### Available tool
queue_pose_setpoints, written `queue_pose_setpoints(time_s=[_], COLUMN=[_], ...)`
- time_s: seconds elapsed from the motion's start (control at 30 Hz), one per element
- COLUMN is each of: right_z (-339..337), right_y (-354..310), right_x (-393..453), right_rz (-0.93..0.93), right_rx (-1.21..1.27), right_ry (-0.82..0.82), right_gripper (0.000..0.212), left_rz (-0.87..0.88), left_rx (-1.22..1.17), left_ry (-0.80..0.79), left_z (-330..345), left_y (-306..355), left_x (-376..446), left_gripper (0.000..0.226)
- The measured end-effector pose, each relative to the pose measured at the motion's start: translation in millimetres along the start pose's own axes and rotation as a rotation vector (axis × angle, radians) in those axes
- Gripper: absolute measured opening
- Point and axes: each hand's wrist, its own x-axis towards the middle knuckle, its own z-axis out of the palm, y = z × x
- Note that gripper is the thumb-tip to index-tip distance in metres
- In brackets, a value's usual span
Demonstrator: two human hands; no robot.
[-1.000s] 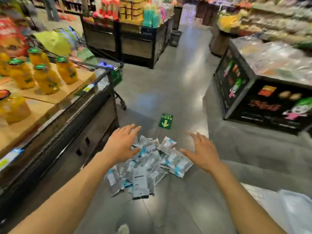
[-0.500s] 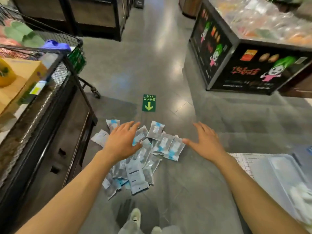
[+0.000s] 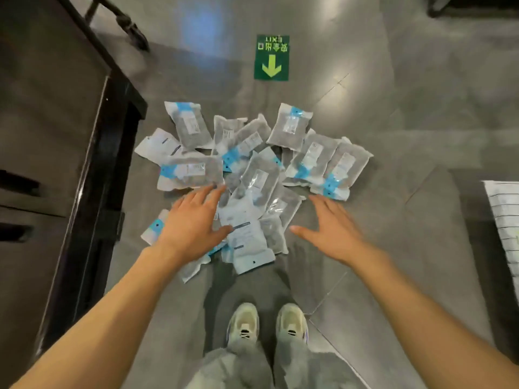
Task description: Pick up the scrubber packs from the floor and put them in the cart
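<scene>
Scrubber packs (image 3: pixel 250 175) lie in a loose overlapping heap on the floor (image 3: pixel 393 108), just ahead of the shoes (image 3: pixel 266 321). Left hand (image 3: pixel 191 223) and right hand (image 3: pixel 334 228) are both spread flat, fingers straight, grip empty on each. Risk: the slick film packs may slide apart or slip out if scooped as a bunch. Whether the left palm touches packs: can't tell. The cart is hard to identify; a white gridded edge (image 3: pixel 505 220) is cut off at right.

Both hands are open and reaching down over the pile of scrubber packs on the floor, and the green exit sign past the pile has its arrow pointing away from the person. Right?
Not quite. In the head view the green exit sign has its arrow pointing toward the person, at the pile of scrubber packs. The rest holds: left hand and right hand are open over the pile on the floor.
</scene>
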Motion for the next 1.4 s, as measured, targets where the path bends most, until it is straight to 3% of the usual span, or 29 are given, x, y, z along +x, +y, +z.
queue_pose_setpoints(time_s=[0.23,0.43,0.67,0.8,0.9,1.07,1.23,1.4], right_z=[178,256,267,263,271,282,286,288], right_y=[88,140,144,142,140,142,144,151], right_x=[136,208,211,206,210,219,218,218], right_rz=[-0.045,-0.093,-0.102,-0.082,-0.072,-0.070,-0.016,-0.005], right_rx=[-0.110,-0.166,-0.133,-0.087,-0.021,0.008,0.050,0.071], right_ry=[-0.019,0.087,0.138,0.129,0.115,0.105,0.088,0.088], right_gripper=[0.090,0.094,0.090,0.089,0.090,0.091,0.088,0.088], left_rz=[-0.006,0.025,-0.017,-0.150,-0.345,-0.534,-0.567,-0.574], left_rx=[-0.022,-0.012,-0.155,-0.271,-0.580,-1.160,-1.309,-1.475], left_ry=[0.017,0.126,0.170,0.184,0.197,0.206,0.149,0.114], left_z=[221,318,325,327,345,359,368,372], left_y=[-60,-103,-113,-106,-96,-81,-69,-58], left_x=[94,137,134,123,119,137,159,169], left_gripper=[0.092,0.092,0.087,0.085,0.075,0.024,0.039,0.030])
